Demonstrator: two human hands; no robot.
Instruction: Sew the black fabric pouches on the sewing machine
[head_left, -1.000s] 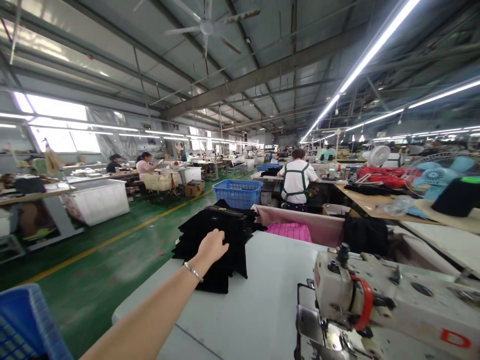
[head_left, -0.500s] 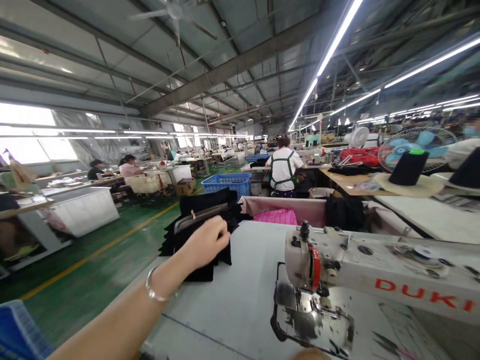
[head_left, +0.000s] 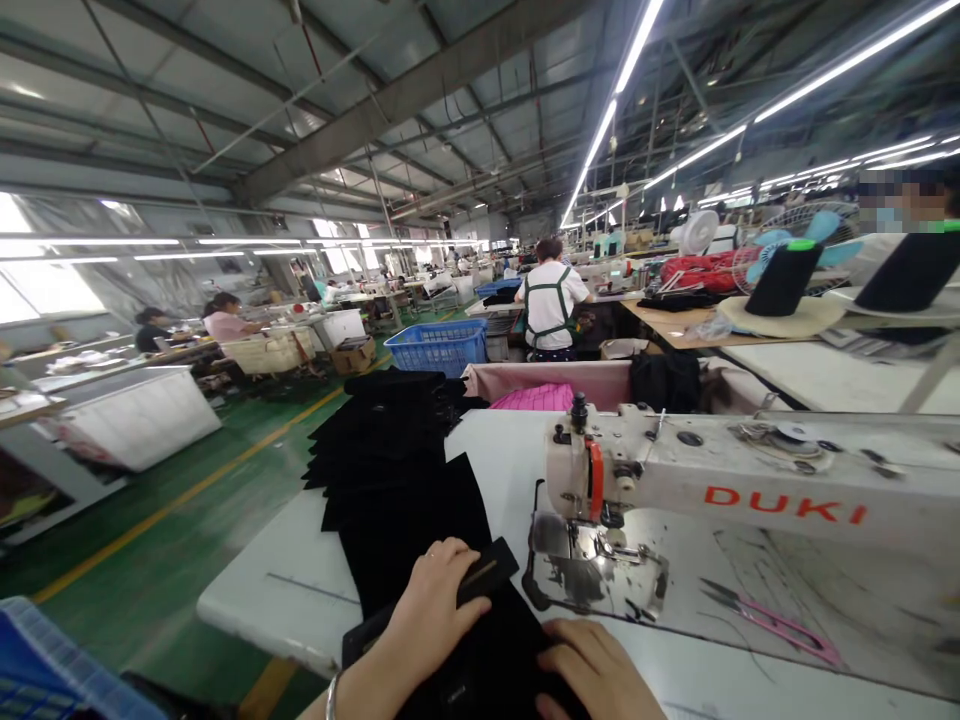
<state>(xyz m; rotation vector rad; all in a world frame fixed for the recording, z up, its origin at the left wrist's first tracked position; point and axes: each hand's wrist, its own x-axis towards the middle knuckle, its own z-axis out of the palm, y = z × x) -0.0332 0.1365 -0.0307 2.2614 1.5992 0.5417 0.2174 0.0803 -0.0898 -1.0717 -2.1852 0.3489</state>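
Observation:
My left hand (head_left: 435, 620), with a bracelet at its wrist, is closed around a flat black bar (head_left: 499, 565). The bar lies slantwise across black fabric pieces (head_left: 420, 520) in front of me. At the right edge of this fabric my right hand (head_left: 596, 670) has its fingers curled onto the cloth; some fingertips are hidden. A small pale mark shows on the fabric below the bar. Behind, a fanned stack of black fabric (head_left: 382, 420) rests on the white sewing table (head_left: 270, 595). The sewing machine (head_left: 574, 470) stands to the right of both hands.
Pink-handled thread snips (head_left: 787, 625) lie beneath the machine arm. Beyond the table are a pink-sided bin (head_left: 600, 375), a blue basket (head_left: 439, 345) and a co-worker (head_left: 551, 300) facing away. Another blue basket (head_left: 60, 660) is at lower left; black thread cones (head_left: 784, 280) stand right.
My left hand has taken the bar from the stack and come nearer me with it. Black fabric now stretches toward me, and my right hand has come into view on it.

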